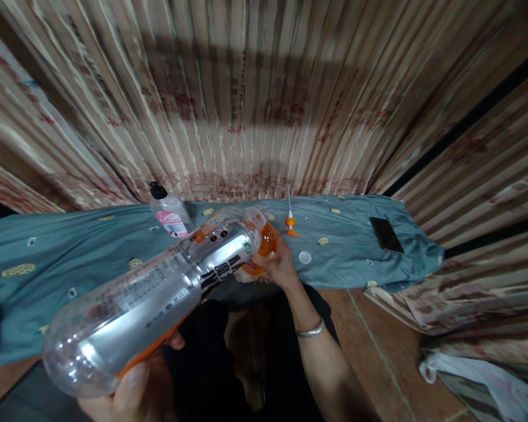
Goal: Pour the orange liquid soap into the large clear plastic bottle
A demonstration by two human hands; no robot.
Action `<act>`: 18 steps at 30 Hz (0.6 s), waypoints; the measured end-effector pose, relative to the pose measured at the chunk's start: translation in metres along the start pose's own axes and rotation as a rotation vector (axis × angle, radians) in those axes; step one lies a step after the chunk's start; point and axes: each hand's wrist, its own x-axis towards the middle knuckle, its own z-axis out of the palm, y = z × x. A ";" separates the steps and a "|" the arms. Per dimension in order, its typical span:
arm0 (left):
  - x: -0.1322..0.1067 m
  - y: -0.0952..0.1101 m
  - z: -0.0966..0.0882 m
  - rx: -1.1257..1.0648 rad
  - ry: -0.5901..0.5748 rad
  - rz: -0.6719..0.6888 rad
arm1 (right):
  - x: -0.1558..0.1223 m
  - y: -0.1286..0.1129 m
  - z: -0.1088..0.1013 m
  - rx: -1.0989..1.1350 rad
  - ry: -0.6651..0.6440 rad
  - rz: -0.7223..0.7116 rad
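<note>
My left hand [143, 381] is closed around the lower part of a large clear plastic bottle [158, 293] with a silver and orange label. The bottle lies tilted, its neck up and to the right. My right hand [279, 262] grips an orange bottle [267, 239], partly hidden behind the neck of the large bottle. Whether the two bottle mouths touch, I cannot tell. Just beyond my right hand lies an orange pump head [290, 223] with a thin white tube. A small white round cap [305, 257] rests beside it.
A teal patterned cloth [343, 264] covers the surface in front of me. On it a clear bottle with a black cap [169, 214] stands at the left and a black phone [386, 235] lies at the right. Curtains [264, 105] hang behind; a white plastic bag [479, 375] is at the lower right.
</note>
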 end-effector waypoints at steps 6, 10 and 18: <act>0.001 -0.003 -0.001 -0.007 -0.012 0.021 | 0.001 0.002 -0.002 -0.020 -0.004 -0.025; 0.000 -0.002 -0.002 0.003 -0.021 0.030 | 0.001 0.003 -0.001 -0.038 0.002 -0.031; 0.000 -0.008 -0.007 0.004 0.016 0.017 | 0.001 0.006 0.000 -0.041 0.019 -0.007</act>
